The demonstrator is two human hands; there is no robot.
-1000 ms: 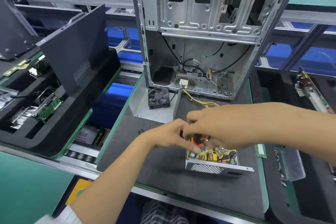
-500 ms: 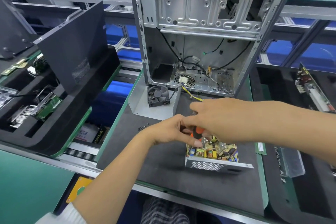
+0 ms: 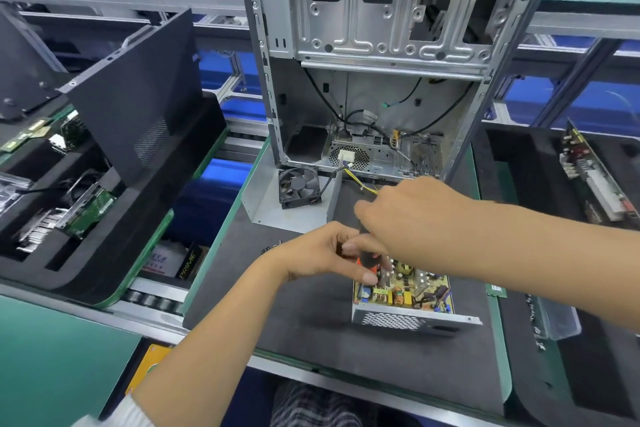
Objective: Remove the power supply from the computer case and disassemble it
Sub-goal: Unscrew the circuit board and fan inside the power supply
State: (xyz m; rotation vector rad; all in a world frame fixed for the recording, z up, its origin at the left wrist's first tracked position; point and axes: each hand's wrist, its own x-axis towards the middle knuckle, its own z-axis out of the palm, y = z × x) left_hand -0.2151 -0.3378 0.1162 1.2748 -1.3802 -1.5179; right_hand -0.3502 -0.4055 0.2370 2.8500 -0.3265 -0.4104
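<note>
Two hands on one tool: your right hand (image 3: pixel 412 218) is curled round the top of the black-and-orange-handled screwdriver (image 3: pixel 367 258), and your left hand (image 3: pixel 325 253) pinches its lower grip betw. thumb and curled fingers. Vs a sec ago your right fist sits higher and further back, knuckles up nr the yellow wire bundle (image 3: pixel 369 188), while the left has barely shifted. I'd read that as a re-grip or a turn on a board screw, not a lift-off; tip is hidden under your fingers, can't tell if it's seated.

The opened grey metal power supply box w/ its yellow circuit board (image 3: pixel 408 291) sits on the dark mat (image 3: pixel 294 315), just under and nearer you than your fingers, already out of the silver steel computer case (image 3: pixel 381 45) standing beyond them. Its grey cover w/ black fan (image 3: pixel 299 187) lies past your left fingertips, off to their left. So: removal done, disassembly under way, board likely next to free.
</note>
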